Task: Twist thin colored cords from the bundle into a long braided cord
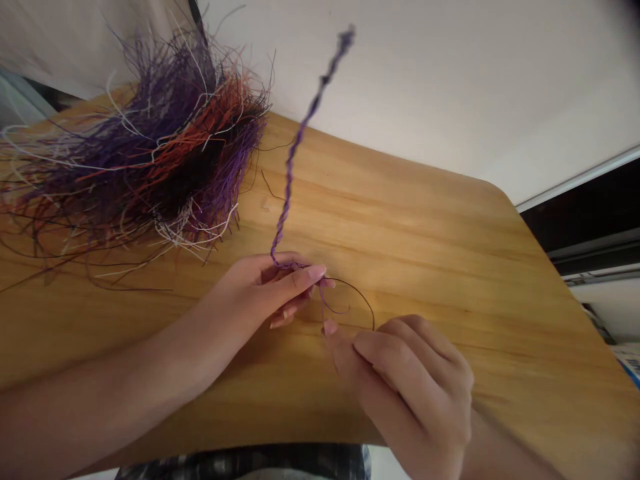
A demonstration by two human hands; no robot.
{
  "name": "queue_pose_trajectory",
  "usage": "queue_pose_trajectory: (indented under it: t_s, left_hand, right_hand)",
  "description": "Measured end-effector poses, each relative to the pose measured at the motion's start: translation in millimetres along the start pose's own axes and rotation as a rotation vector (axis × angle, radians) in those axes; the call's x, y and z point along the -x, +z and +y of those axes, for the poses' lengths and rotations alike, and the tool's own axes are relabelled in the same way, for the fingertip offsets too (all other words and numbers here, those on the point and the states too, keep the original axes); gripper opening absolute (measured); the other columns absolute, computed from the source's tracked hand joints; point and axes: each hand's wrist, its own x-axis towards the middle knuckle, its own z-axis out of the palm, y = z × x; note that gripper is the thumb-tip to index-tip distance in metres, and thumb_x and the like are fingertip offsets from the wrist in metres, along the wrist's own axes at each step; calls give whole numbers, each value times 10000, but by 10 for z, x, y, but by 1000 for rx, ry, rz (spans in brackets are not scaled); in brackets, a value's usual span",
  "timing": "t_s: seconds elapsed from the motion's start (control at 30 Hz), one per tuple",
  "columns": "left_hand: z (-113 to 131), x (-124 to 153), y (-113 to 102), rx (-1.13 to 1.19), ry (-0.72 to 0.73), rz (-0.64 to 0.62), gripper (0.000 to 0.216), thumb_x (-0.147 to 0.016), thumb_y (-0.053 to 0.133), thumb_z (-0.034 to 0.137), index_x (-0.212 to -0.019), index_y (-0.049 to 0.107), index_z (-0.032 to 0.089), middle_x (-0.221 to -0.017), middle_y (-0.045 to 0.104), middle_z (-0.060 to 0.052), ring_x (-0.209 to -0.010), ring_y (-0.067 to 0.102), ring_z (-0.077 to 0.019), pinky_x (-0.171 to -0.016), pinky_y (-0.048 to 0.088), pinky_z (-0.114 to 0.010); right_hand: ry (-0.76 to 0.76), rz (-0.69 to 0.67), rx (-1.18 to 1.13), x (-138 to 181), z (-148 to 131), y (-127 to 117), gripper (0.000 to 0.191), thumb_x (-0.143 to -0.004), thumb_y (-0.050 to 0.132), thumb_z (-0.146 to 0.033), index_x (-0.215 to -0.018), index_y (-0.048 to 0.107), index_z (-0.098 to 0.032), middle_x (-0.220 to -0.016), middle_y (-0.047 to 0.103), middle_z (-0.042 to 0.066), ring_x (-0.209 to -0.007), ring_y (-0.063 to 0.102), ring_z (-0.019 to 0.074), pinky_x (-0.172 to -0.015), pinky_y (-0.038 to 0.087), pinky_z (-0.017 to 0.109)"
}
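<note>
A twisted purple and black cord (289,175) rises from my left hand (280,287) and leans toward the wall at its top. My left thumb and fingers pinch the lower end of this cord. Loose strands come out beyond the thumb tip: a dark one (361,293) bends in an arc to my right hand (415,380), and a thin purple one (321,303) runs down to the right thumb. The right fingers are curled closed around these strand ends. A short purple tail curls freely between the hands.
A large loose pile of purple, orange, black and white fibres (200,147) lies at the table's back left. The wooden table (425,227) has a rounded back right corner, with a pale wall (425,80) behind. Dark patterned cloth (250,461) shows below the front edge.
</note>
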Motion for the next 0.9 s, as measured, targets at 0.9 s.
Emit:
queue_pose_trajectory:
  t_s: [0.9]
  left_hand:
    - [3,-16,-35,-444,69,-102,165,-813,578,358,-774,620,203,-706,599,26,-651,517,-139,-543,354,-222]
  right_hand:
    - [637,-9,-604,-25,135,117,185,-865,545,-127,-692,568,-188,-691,500,-8,-647,503,127,-571,410,273]
